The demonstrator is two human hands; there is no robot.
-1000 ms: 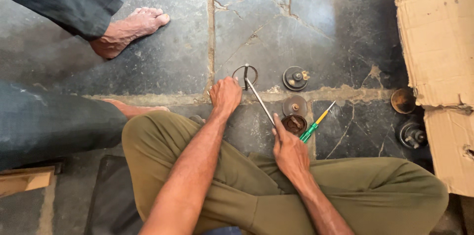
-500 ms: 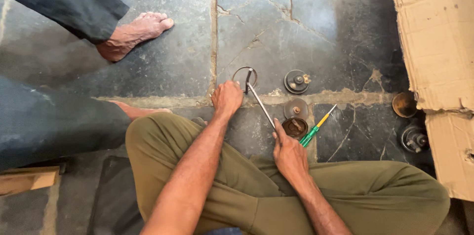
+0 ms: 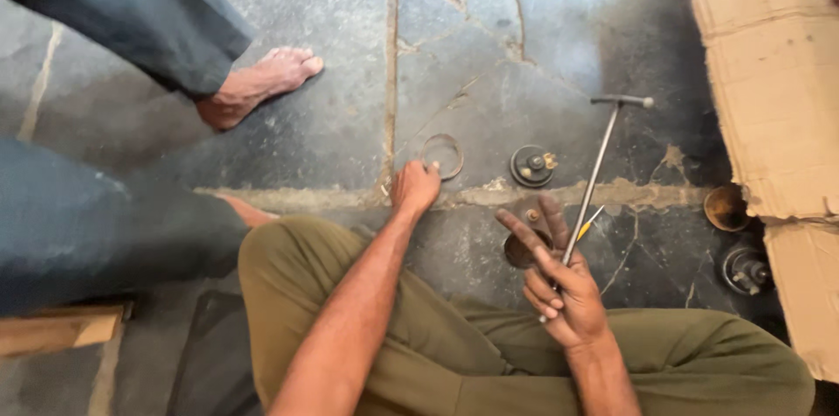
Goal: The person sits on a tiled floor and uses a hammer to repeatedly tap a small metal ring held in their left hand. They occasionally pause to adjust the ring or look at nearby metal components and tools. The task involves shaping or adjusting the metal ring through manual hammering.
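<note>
I sit cross-legged on a dark stone floor. My right hand (image 3: 559,280) holds a long thin metal rod with a small cross head (image 3: 597,169), its head pointing away toward the far right. My left hand (image 3: 415,187) rests on the floor with its fingertips touching a thin metal ring (image 3: 442,155). A round dark metal part with a brass fitting (image 3: 531,165) lies just right of the ring. A rusty cup-shaped part (image 3: 518,250) sits under my right fingers, partly hidden. A green and yellow screwdriver (image 3: 587,225) peeks out beside the rod.
Another person sits at the left, a bare foot (image 3: 260,84) and dark trouser legs on the floor. A flattened cardboard box (image 3: 769,119) lines the right side. A rusty bowl-like part (image 3: 725,207) and a dark round part (image 3: 745,269) lie by it. A wooden piece (image 3: 57,329) is at lower left.
My right hand has lifted and swung the rod's head from the ring to the far right. My left hand stays by the ring, which now lies free.
</note>
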